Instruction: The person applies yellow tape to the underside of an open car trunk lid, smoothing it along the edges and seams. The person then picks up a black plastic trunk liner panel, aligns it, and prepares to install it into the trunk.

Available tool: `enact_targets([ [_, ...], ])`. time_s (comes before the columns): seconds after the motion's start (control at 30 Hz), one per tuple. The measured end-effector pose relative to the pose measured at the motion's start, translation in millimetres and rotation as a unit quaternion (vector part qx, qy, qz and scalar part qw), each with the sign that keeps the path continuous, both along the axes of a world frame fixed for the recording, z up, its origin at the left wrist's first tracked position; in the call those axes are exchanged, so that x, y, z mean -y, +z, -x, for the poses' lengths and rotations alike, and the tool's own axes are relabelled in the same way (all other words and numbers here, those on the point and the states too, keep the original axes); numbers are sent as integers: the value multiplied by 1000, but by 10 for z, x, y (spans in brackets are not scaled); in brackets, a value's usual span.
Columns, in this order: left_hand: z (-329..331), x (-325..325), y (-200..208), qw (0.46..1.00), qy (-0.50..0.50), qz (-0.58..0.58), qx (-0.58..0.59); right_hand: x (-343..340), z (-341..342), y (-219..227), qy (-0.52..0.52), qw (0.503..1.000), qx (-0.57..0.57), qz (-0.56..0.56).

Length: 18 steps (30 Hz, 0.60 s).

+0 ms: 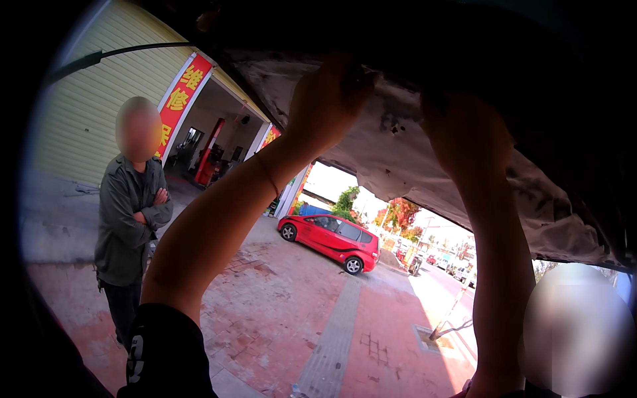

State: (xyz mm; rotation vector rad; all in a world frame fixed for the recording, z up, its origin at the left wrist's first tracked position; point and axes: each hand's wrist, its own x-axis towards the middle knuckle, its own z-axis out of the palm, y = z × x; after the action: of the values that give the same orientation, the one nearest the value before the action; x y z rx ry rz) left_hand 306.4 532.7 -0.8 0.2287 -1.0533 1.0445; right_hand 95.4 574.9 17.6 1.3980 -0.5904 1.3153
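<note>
Over on the left, a pale yellow ribbed shutter (79, 126) covers the building, with a dark rod (79, 64) slanting across it, and a person in a grey-green jacket (127, 212) stands in front with arms folded. Beside that person hangs a red banner (180, 99) with yellow characters, next to an open garage bay (222, 106) where a red upright stands inside. Then a bare forearm with a thin band near the wrist rises to the left hand (332, 96), lifted against the raised panel (378, 159) overhead; its fingers sink into shadow, so I can't tell whether that grip is open or closed. Below and well beyond, a red car (330, 240) is parked on reddish paving (265, 318). The panel stretches above both hands, its pale underside crumpled and stained, a ragged dark spot (394, 126) showing between them. Farther right, the right hand (468, 136) reaches up to the same panel, just under its dark part, and I can't tell its grip either, the fingertips being hidden in the darkness.
</note>
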Motion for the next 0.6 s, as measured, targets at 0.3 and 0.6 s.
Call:
enact_targets([
  [0.3,419,9,115,981,192,23,7,177,125,67,62,998,-28,-9],
  [0.6,462,309,155,957,270,105,18,359,1171,-311,122,984,-53,-115],
])
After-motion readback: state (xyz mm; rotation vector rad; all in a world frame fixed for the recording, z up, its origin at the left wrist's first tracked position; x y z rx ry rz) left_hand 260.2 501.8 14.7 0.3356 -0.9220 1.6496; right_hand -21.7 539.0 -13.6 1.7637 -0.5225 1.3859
